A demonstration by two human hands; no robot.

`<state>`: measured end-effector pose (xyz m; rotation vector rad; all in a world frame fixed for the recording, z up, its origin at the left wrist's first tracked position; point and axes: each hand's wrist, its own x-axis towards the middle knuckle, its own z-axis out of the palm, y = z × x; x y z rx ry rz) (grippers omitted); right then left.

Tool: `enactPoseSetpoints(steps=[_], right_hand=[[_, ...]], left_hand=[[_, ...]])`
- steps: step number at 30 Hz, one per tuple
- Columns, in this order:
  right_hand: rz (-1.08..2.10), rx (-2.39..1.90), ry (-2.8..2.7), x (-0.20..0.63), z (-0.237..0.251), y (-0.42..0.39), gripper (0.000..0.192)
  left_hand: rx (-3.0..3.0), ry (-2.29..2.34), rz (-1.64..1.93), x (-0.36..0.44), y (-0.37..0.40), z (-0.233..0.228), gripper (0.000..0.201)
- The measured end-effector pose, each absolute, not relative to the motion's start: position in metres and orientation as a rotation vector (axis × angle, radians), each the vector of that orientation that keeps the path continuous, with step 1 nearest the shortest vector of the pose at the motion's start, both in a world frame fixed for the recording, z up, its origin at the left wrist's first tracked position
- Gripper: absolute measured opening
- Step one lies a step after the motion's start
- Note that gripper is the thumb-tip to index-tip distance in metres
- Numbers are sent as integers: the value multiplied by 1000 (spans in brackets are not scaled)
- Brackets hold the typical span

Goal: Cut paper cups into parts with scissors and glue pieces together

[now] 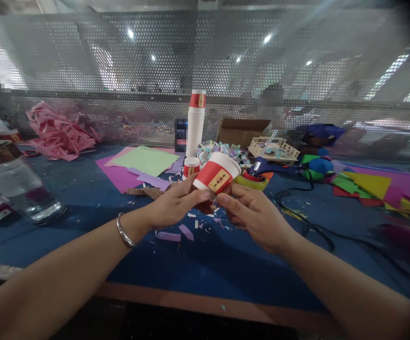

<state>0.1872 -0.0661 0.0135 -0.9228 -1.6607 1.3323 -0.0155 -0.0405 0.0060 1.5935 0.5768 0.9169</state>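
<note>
A red and white paper cup [216, 173] with a yellow label is held tilted above the blue table [205, 269], its mouth facing up and away. My left hand [171, 204] grips its base from the left, with a silver bracelet on that wrist. My right hand [254, 212] pinches the cup's base from the right. A second, shorter cup [191, 166] stands on the table just behind the held one, and a tall stack of the same cups [195, 122] rises further back.
Green and purple paper sheets [144, 163] lie at the back left, pink scraps [58, 132] beyond them. A glass jar [12, 182] stands at the left. A black cable [307, 222] and coloured paper pieces [368, 186] lie at the right. A perforated metal screen closes the back.
</note>
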Motion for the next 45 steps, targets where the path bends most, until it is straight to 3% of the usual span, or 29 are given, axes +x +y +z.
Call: enactPoseSetpoints(steps=[17, 45], right_hand=[[1217, -939, -1732, 185, 15, -69, 33], [1255, -926, -1712, 185, 8, -67, 35]], left_hand=[[1847, 606, 947, -17, -43, 12, 26], [1896, 751, 890, -22, -42, 12, 36]])
